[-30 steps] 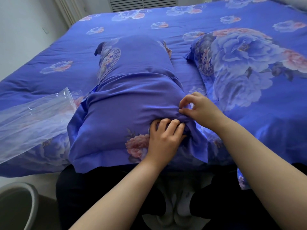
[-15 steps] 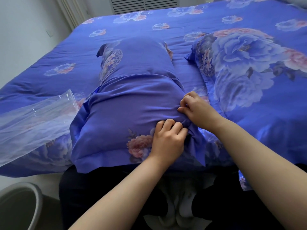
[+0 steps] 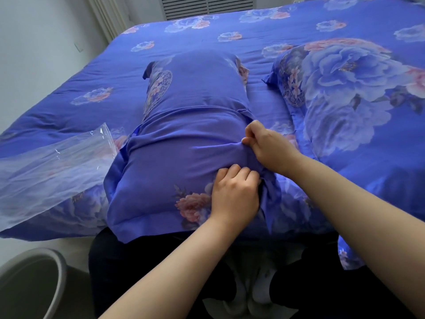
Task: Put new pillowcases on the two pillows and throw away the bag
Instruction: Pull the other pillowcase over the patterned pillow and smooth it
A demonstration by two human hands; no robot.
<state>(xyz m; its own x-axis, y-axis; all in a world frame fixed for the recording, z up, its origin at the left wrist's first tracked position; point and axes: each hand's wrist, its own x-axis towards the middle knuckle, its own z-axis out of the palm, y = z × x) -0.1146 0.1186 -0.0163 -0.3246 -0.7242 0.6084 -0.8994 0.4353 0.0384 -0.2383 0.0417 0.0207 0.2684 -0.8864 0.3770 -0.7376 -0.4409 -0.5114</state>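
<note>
The right hand (image 3: 268,149) is sliding further up the pillowcase (image 3: 184,157), fingers pinching its flap; the left hand (image 3: 234,194) keeps gripping fabric, so the tucking is nearly finished.

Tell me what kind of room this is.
Most likely a bedroom: a bed under a blue floral cover, two matching pillows on it, and a slatted vent on the wall behind.

Place: home bedroom | Evidence: a wide bed (image 3: 276,26) under blue floral bedding filled the view; two matching pillows (image 3: 345,88) lay on it; a louvred vent (image 3: 207,6) sat in the white wall; a grey bin (image 3: 32,282) stood alongside
</note>
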